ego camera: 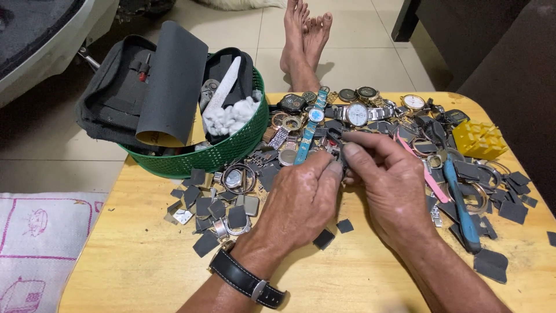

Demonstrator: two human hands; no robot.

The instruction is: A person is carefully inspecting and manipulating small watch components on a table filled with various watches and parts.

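Observation:
My left hand (301, 200) and my right hand (389, 181) meet over the middle of a low wooden table (133, 255). Together their fingertips pinch a small dark watch part (337, 144); what it is exactly I cannot tell. My left wrist wears a black strap watch (246, 280). Just beyond the fingers lie several wristwatches, one with a turquoise strap (310, 130) and one with a white dial on a metal band (357, 114). Small dark grey sandpaper squares (220, 211) are scattered on the table by my left hand.
A green plastic basket (231, 150) at the back left holds a sandpaper roll (172, 81), a black pouch, white cotton. Blue-handled pliers (460, 203) and a pink strap (425, 168) lie right of my hand, a yellow plastic block (479, 139) farther right. Bare feet (304, 35) rest on the floor tiles.

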